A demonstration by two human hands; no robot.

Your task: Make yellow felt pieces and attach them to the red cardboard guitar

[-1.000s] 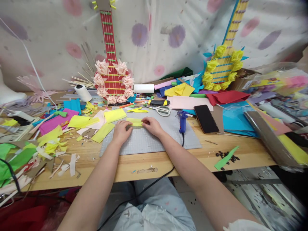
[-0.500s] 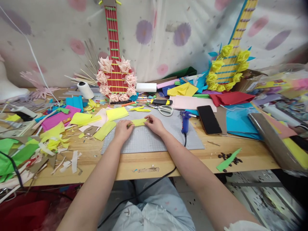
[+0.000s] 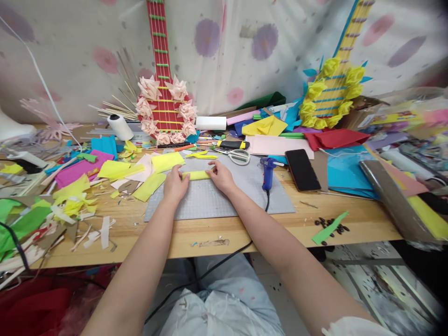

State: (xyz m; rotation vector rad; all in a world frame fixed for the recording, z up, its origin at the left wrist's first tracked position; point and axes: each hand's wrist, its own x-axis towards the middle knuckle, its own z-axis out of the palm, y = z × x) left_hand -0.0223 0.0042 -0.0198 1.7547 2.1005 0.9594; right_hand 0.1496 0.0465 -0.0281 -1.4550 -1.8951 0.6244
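A narrow folded strip of yellow paper (image 3: 197,175) lies across the grey cutting mat (image 3: 224,200) on the wooden table. My left hand (image 3: 175,185) pinches its left end and my right hand (image 3: 221,176) pinches its right end, both resting on the mat. More yellow paper pieces (image 3: 167,161) lie just left of the mat. Scissors (image 3: 235,156) and a blue glue gun (image 3: 268,171) rest at the mat's far right side.
A black phone (image 3: 301,170) lies right of the glue gun. A red paper guitar (image 3: 164,109) and a yellow one (image 3: 331,95) lean on the back cloth. Paper scraps (image 3: 70,200) crowd the left; a green strip (image 3: 329,227) and dark seeds lie front right.
The yellow strip has become narrower and tighter between my hands, which have shifted slightly further from me on the mat. The view has tilted down a little.
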